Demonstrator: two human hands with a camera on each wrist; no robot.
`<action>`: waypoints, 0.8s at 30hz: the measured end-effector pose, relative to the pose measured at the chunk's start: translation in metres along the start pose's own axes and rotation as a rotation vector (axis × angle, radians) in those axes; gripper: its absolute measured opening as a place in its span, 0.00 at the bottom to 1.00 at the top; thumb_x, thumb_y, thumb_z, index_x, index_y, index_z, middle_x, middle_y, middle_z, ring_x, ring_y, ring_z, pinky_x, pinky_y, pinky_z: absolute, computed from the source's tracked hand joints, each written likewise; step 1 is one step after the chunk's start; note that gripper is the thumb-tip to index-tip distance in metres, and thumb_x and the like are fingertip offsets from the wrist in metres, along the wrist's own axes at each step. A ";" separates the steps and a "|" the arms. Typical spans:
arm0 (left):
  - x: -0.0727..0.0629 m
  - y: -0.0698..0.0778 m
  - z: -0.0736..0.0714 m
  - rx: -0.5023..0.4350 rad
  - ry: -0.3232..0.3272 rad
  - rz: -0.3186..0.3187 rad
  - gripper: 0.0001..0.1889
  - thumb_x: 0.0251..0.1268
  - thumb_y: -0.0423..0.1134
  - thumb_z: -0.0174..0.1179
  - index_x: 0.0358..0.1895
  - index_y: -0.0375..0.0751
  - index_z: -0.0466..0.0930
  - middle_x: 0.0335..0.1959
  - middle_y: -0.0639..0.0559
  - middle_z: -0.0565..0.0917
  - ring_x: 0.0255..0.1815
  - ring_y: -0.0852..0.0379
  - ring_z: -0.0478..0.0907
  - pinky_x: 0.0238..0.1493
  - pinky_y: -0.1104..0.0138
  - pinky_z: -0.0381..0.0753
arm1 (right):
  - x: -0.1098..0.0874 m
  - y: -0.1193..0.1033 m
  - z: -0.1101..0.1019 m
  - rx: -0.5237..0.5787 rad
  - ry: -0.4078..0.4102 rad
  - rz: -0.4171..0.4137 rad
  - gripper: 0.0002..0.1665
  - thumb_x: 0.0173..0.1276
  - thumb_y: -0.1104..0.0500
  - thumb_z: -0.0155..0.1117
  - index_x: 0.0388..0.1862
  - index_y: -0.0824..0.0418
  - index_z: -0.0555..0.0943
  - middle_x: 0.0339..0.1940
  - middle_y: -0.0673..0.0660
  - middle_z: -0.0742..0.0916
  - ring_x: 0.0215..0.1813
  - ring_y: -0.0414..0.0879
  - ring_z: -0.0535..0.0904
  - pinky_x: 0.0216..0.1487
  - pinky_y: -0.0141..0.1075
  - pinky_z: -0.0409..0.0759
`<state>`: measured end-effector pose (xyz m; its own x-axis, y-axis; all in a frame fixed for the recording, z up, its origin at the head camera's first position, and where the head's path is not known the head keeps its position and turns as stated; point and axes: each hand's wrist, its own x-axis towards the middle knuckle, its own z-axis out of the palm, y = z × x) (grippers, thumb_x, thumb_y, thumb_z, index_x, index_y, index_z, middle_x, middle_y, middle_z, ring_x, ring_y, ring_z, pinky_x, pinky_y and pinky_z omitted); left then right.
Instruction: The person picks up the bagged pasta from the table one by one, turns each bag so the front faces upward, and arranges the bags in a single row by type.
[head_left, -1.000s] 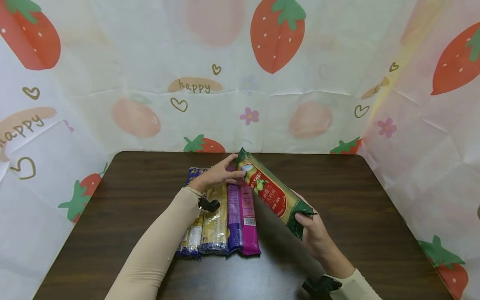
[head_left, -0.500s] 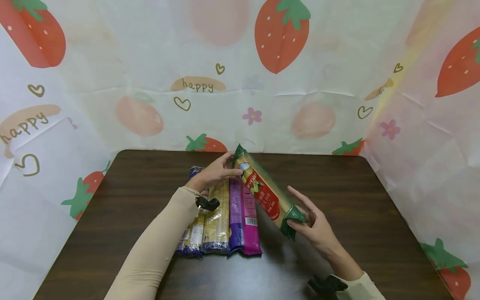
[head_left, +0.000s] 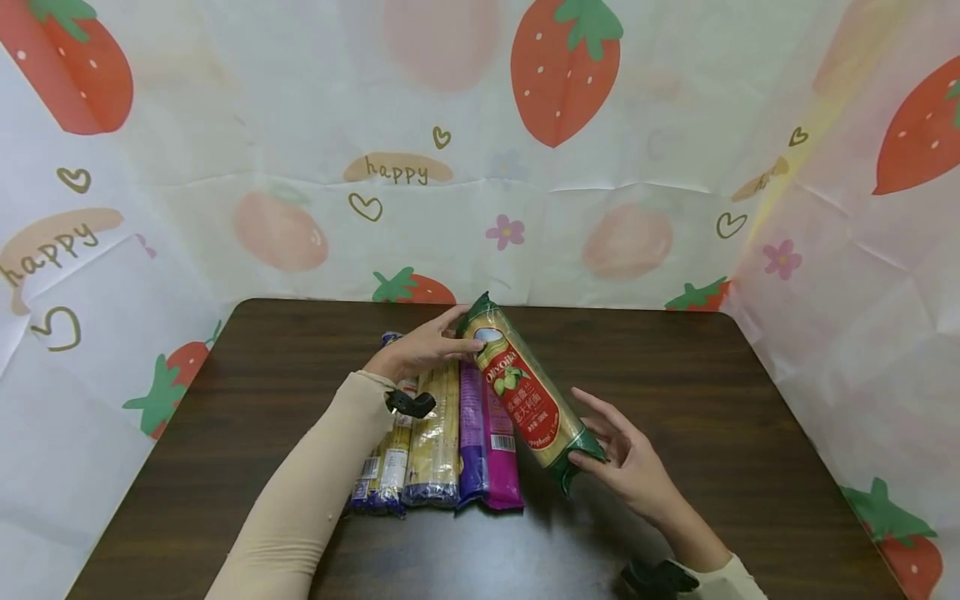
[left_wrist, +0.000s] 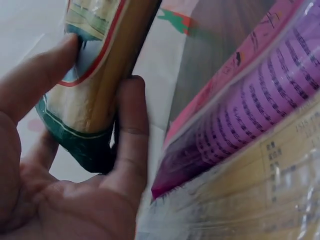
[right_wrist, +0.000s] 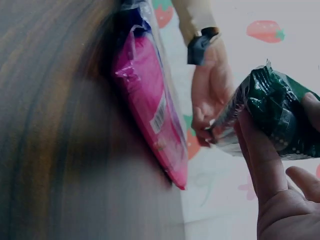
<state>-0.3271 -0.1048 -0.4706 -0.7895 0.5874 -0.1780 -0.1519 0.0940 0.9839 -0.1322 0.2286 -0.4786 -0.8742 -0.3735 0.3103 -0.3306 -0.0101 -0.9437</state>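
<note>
A green-and-gold spaghetti pack (head_left: 528,396) with a red oval label is held up at a slant above the table. My left hand (head_left: 420,343) pinches its upper end, thumb on the front; in the left wrist view fingers (left_wrist: 132,120) lie along its side and behind. At the lower green end (right_wrist: 280,110), my right hand (head_left: 633,467) holds the wrapper between thumb and fingers. Left of it lie a pink-and-purple pack (head_left: 501,471), a clear pack of pale pasta (head_left: 431,442) and a blue-ended pack (head_left: 388,471), partly hidden by my left arm.
The dark wooden table (head_left: 720,417) has rounded far corners. A pale strawberry-print cloth (head_left: 420,242) rises behind it and along both sides. The packs lie side by side near the table's middle, lengthwise toward me.
The spaghetti pack has turned so its label faces up more, and its lower end has shifted left and down. My right hand followed, its fingers now more spread; the packs on the table stay put.
</note>
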 end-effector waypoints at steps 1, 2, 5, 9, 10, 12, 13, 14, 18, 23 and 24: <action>0.000 0.000 0.000 -0.012 -0.002 0.000 0.49 0.81 0.34 0.62 0.91 0.54 0.38 0.84 0.31 0.52 0.70 0.37 0.77 0.74 0.46 0.75 | -0.001 0.001 0.000 -0.004 0.005 0.003 0.47 0.71 0.78 0.68 0.85 0.67 0.61 0.66 0.63 0.84 0.64 0.45 0.85 0.52 0.36 0.89; -0.001 0.001 0.000 -0.021 0.000 0.003 0.48 0.81 0.33 0.62 0.91 0.54 0.38 0.84 0.30 0.53 0.67 0.39 0.79 0.72 0.46 0.77 | -0.001 0.001 0.001 -0.010 0.010 0.009 0.47 0.72 0.78 0.68 0.85 0.67 0.61 0.66 0.64 0.83 0.64 0.44 0.85 0.52 0.36 0.89; -0.001 0.004 0.002 -0.064 0.015 0.025 0.47 0.81 0.31 0.62 0.90 0.55 0.41 0.80 0.27 0.57 0.61 0.39 0.83 0.68 0.43 0.81 | -0.002 0.001 0.002 -0.015 0.029 0.048 0.45 0.73 0.76 0.67 0.85 0.65 0.63 0.67 0.66 0.82 0.62 0.45 0.85 0.50 0.37 0.89; 0.000 0.007 0.009 -0.105 0.068 0.066 0.43 0.80 0.30 0.62 0.87 0.56 0.49 0.71 0.27 0.69 0.59 0.39 0.83 0.68 0.38 0.79 | -0.002 0.001 0.005 -0.013 0.052 0.128 0.43 0.76 0.72 0.67 0.86 0.61 0.64 0.68 0.65 0.80 0.58 0.46 0.85 0.48 0.39 0.90; 0.001 0.007 0.012 -0.111 0.087 0.075 0.42 0.80 0.30 0.63 0.86 0.55 0.50 0.69 0.28 0.71 0.59 0.40 0.83 0.68 0.38 0.78 | -0.002 0.001 0.005 -0.015 0.059 0.141 0.42 0.76 0.71 0.67 0.86 0.61 0.65 0.69 0.65 0.80 0.58 0.46 0.85 0.48 0.40 0.90; 0.002 0.008 0.017 -0.103 0.131 0.087 0.40 0.79 0.32 0.64 0.84 0.53 0.53 0.67 0.30 0.74 0.58 0.43 0.82 0.69 0.38 0.78 | -0.001 0.002 0.005 -0.034 0.069 0.145 0.42 0.76 0.71 0.69 0.85 0.60 0.66 0.69 0.66 0.80 0.58 0.46 0.85 0.48 0.39 0.90; 0.003 0.008 0.019 -0.096 0.155 0.091 0.39 0.78 0.32 0.65 0.84 0.52 0.55 0.65 0.30 0.76 0.57 0.44 0.83 0.69 0.39 0.78 | 0.000 0.003 0.006 -0.037 0.072 0.146 0.42 0.75 0.71 0.69 0.85 0.59 0.67 0.69 0.66 0.81 0.58 0.47 0.85 0.49 0.38 0.90; 0.003 0.008 0.021 -0.096 0.176 0.095 0.38 0.78 0.33 0.66 0.83 0.50 0.56 0.64 0.30 0.77 0.56 0.45 0.83 0.69 0.39 0.78 | 0.000 0.003 0.006 -0.041 0.072 0.141 0.42 0.75 0.71 0.70 0.85 0.59 0.68 0.68 0.67 0.82 0.58 0.47 0.86 0.49 0.38 0.90; 0.005 0.007 0.027 -0.064 0.243 0.093 0.36 0.76 0.35 0.69 0.81 0.48 0.62 0.61 0.31 0.81 0.53 0.48 0.84 0.68 0.40 0.78 | 0.002 0.005 0.008 -0.045 0.050 0.120 0.43 0.73 0.71 0.72 0.84 0.59 0.69 0.68 0.70 0.83 0.59 0.47 0.87 0.52 0.38 0.90; 0.007 0.005 0.032 -0.054 0.253 0.087 0.35 0.77 0.35 0.68 0.82 0.47 0.64 0.61 0.30 0.82 0.52 0.48 0.84 0.68 0.41 0.79 | 0.002 0.004 0.010 -0.052 0.038 0.126 0.45 0.70 0.72 0.75 0.83 0.63 0.68 0.69 0.73 0.81 0.59 0.47 0.88 0.52 0.39 0.90; 0.007 0.005 0.033 -0.047 0.252 0.085 0.35 0.77 0.34 0.68 0.82 0.47 0.63 0.61 0.29 0.82 0.52 0.48 0.84 0.67 0.41 0.80 | 0.002 0.004 0.010 -0.055 0.042 0.135 0.46 0.69 0.72 0.75 0.83 0.64 0.68 0.69 0.74 0.81 0.59 0.47 0.89 0.52 0.39 0.90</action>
<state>-0.3142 -0.0738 -0.4665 -0.9228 0.3726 -0.0985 -0.1015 0.0116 0.9948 -0.1320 0.2182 -0.4831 -0.9259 -0.3287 0.1862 -0.2266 0.0888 -0.9699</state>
